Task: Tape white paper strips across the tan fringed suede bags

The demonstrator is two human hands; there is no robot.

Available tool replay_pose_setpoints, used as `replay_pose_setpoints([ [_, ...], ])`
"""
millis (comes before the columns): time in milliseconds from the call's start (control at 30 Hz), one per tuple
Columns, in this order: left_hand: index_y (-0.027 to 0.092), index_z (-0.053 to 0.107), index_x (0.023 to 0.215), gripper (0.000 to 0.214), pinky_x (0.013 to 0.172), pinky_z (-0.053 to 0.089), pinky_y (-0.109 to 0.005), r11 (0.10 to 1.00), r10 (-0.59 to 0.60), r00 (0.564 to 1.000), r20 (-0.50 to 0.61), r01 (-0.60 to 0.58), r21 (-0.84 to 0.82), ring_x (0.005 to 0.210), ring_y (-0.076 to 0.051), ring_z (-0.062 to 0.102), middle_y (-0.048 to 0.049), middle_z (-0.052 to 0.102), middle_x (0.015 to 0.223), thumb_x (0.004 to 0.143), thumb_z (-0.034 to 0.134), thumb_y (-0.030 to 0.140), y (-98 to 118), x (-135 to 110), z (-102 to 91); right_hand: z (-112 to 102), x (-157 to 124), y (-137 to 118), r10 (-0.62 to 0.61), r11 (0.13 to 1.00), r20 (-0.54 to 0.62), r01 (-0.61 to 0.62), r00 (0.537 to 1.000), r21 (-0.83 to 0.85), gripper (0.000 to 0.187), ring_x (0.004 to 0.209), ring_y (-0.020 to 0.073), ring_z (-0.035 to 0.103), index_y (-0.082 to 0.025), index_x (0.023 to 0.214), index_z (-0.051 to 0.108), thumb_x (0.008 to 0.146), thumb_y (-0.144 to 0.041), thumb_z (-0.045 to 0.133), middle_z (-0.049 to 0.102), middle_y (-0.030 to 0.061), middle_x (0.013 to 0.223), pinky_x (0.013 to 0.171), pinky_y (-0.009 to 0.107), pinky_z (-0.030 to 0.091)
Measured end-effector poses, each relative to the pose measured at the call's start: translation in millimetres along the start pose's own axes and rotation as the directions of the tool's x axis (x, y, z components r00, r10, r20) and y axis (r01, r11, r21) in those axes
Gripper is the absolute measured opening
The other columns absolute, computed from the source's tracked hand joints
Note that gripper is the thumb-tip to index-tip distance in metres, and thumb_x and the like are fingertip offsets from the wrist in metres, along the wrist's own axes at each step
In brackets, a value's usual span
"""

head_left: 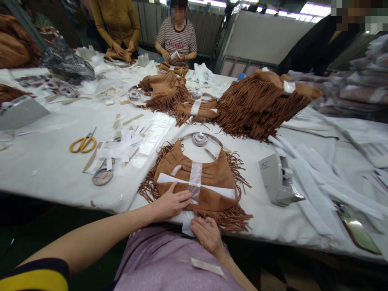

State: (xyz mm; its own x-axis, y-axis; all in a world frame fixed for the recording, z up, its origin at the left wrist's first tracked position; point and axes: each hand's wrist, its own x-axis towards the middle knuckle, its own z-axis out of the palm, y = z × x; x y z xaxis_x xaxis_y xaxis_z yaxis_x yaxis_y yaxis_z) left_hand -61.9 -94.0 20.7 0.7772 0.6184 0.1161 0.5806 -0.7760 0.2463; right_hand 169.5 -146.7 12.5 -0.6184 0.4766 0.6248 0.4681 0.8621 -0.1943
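Observation:
A brown suede handbag [176,196] with long fringes lies flat before me at the table's front edge. Across its middle runs a translucent wrapping band [195,178], over a white paper strip [222,190]. My left hand [172,204] rests flat on the bag's lower left part, its fingertips touching the band. Below the bag, at the table edge, my right hand [209,238] has its fingers pressed together at a whitish sheet [187,225]; their undersides are hidden. The bag's handle [216,139] arches away from me, around a wrapped coil [200,139].
Yellow-handled scissors [83,144], paper strips [130,141] and a tape roll [102,176] lie left. A grey tape dispenser [275,178], white strips [315,194] and a phone [356,228] are right. Fringed bags [257,101] are piled behind; two people handle bags across the table.

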Motion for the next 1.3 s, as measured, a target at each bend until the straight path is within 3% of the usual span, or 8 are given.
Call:
replay_pose_setpoints([
  [267,0.019,0.041,0.135,0.041,0.113,-0.001,-0.059,1.0,0.001,1.0,0.01,-0.001,0.008,0.133,-0.021,0.036,-0.0112,0.046,0.141,0.095,0.036,0.023,2,0,-5.7,-12,12,1,0.012,0.999,-0.011,-0.012,1.0,0.033,0.023,0.09,0.0144,0.066,-0.017,0.096,0.061,0.088,-0.002,0.045,0.073,0.0037,0.089,0.072,0.031,0.042],
  [567,0.021,0.042,0.136,0.042,0.114,0.012,-0.054,1.0,-0.017,1.0,0.006,0.017,0.009,0.133,-0.02,0.037,-0.0109,0.049,0.138,0.093,0.039,0.019,7,1,-14.0,-25,30,8,0.052,0.989,0.155,-0.073,0.987,0.131,0.028,0.083,0.0155,0.065,-0.018,0.094,0.06,0.09,-0.003,0.037,0.069,0.0041,0.078,0.067,0.031,0.039],
  [700,0.022,0.044,0.133,0.039,0.114,0.011,-0.054,0.999,-0.03,1.0,0.0,0.03,0.024,0.132,-0.02,0.038,-0.0101,0.049,0.138,0.094,0.039,0.02,8,0,-12.8,-23,40,20,0.211,0.953,0.167,-0.24,0.963,0.182,0.024,0.078,0.0139,0.062,-0.018,0.093,0.06,0.093,-0.008,0.038,0.068,0.0037,0.08,0.07,0.031,0.039],
  [800,0.021,0.052,0.124,0.033,0.114,0.004,-0.056,0.999,-0.047,0.998,-0.038,0.047,0.01,0.13,-0.021,0.039,-0.009,0.052,0.135,0.094,0.04,0.024,11,1,-9.7,-16,50,35,0.369,0.908,0.196,-0.397,0.909,0.132,0.021,0.073,0.0147,0.056,-0.018,0.089,0.062,0.095,-0.019,0.042,0.064,0.0031,0.076,0.069,0.031,0.038],
  [900,0.02,0.059,0.108,0.025,0.112,0.006,-0.058,0.994,-0.109,0.987,-0.117,0.108,-0.012,0.122,-0.023,0.045,-0.0069,0.061,0.119,0.093,0.045,0.034,17,6,-1.9,-8,59,51,0.416,0.897,0.24,-0.439,0.877,0.051,0.025,0.073,0.0169,0.051,-0.019,0.083,0.063,0.096,-0.025,0.042,0.059,0.0036,0.073,0.07,0.032,0.038],
  [967,0.02,0.06,0.098,0.021,0.11,0.015,-0.055,0.979,-0.201,0.96,-0.195,0.2,-0.026,0.111,-0.022,0.051,-0.0045,0.065,0.106,0.092,0.048,0.035,23,11,5.8,-5,65,59,0.417,0.901,0.271,-0.433,0.868,0.001,0.026,0.074,0.0175,0.048,-0.019,0.079,0.063,0.095,-0.025,0.044,0.058,0.004,0.074,0.071,0.032,0.037],
  [1100,0.018,0.056,0.087,0.012,0.095,0.034,-0.043,0.919,-0.39,0.858,-0.335,0.383,-0.09,0.092,-0.018,0.055,-0.0029,0.065,0.09,0.092,0.047,0.025,37,21,19.7,-1,71,67,0.439,0.898,0.302,-0.427,0.846,-0.108,0.023,0.074,0.0182,0.045,-0.021,0.074,0.064,0.092,-0.027,0.051,0.055,0.0041,0.074,0.068,0.032,0.035],
  [1300,0.018,0.055,0.085,0.013,0.082,0.037,-0.038,0.838,-0.538,0.737,-0.409,0.522,-0.161,0.077,-0.017,0.054,-0.0022,0.062,0.078,0.092,0.044,0.017,41,31,26.3,8,69,73,0.475,0.88,0.326,-0.436,0.817,-0.188,0.022,0.076,0.0187,0.044,-0.022,0.072,0.062,0.09,-0.032,0.056,0.054,0.0033,0.076,0.068,0.032,0.031],
])
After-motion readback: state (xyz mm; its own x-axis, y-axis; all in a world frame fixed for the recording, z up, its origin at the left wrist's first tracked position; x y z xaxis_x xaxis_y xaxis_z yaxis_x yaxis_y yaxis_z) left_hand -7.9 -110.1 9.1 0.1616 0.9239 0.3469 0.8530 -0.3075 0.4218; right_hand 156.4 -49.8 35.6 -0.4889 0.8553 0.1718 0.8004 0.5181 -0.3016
